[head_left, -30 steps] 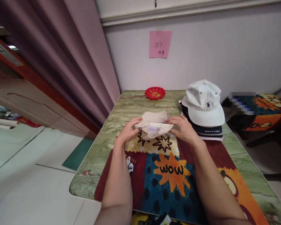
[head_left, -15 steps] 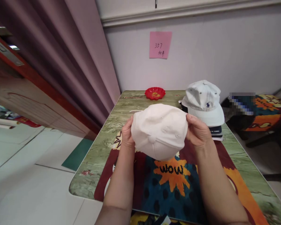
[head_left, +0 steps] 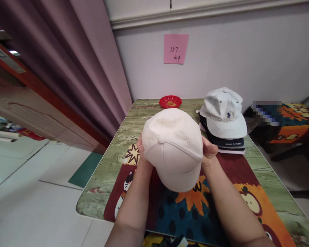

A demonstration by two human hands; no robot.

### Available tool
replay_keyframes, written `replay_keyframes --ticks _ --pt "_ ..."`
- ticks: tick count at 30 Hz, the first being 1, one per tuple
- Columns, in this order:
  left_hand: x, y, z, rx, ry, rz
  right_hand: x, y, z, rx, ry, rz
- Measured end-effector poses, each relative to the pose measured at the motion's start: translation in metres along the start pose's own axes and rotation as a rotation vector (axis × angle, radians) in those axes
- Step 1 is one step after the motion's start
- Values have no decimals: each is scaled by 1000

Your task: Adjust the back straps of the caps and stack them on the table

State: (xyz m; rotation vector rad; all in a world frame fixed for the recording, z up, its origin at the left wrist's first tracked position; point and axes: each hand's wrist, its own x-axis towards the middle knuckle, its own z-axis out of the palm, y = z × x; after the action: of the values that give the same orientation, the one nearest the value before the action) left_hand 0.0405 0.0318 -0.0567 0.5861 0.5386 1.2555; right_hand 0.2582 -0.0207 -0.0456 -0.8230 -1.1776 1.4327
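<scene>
Between my two hands is a plain off-white baseball cap (head_left: pixel 173 147), crown up with its brim toward me, above the patterned mat. My left hand (head_left: pixel 144 149) grips its left side; most of those fingers are hidden behind the cap. At the opposite side my right hand (head_left: pixel 208 151) holds the edge, its fingers partly tucked under. To the right stands a stack of caps, topped by a pale cap (head_left: pixel 224 111) with a small dark blue logo. Under it a navy cap (head_left: pixel 230 142) with lettering on the brim shows.
A red scalloped dish (head_left: pixel 170 102) sits at the table's back edge by the wall. The colourful mat (head_left: pixel 170 219) covers the front of the wood-patterned table (head_left: pixel 92 197). A pink note (head_left: pixel 176 49) is stuck on the wall. A curtain (head_left: pixel 92 51) hangs at the left.
The off-white cap has tipped so its brim now shows toward me, and its crown looks fuller. Both hands have shifted slightly lower at its sides.
</scene>
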Motion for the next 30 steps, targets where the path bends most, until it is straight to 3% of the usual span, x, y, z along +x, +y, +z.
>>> replay_keyframes --ticks 3,6,11,16,24,27,30 --pt "-3 -2 -4 33 -16 72 2 2 9 74 76 -23" --pt "-6 -11 -4 35 -39 54 6 -2 19 62 130 -56" --pt "-6 -24 6 13 -78 21 8 -14 32 59 101 -88" --pt "-3 -22 15 3 -87 31 10 -23 35 103 56 -116" --pt "5 -19 19 32 -118 -151 18 -26 6 22 301 -185" --pt "8 -19 18 95 -171 -240 17 -29 -13 -31 294 -207" --pt "9 -17 18 179 -295 -369 17 -35 -26 -56 266 -202"
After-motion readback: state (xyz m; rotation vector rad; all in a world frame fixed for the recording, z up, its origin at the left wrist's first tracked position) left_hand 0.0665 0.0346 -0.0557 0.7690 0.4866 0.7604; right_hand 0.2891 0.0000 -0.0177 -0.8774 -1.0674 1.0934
